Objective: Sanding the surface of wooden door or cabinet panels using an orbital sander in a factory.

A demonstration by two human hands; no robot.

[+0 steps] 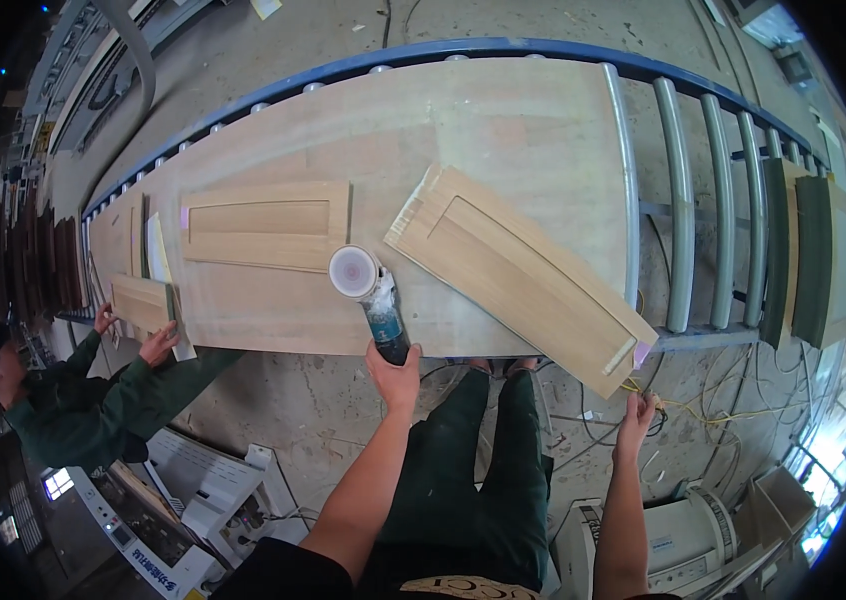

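My left hand grips the dark body of a handheld sander, whose round white pad faces up over a large pale wooden board. My right hand hangs below the board's near edge, fingers loosely curled, close to the lower corner of a long framed wooden panel that lies diagonally and overhangs the board. A second framed wooden panel lies flat to the left of the sander.
The board rests on a roller conveyor with a blue rail. Dark green and pale panels lie on the rollers at right. A person in green at left handles a small wooden piece. Cables and machines cover the floor.
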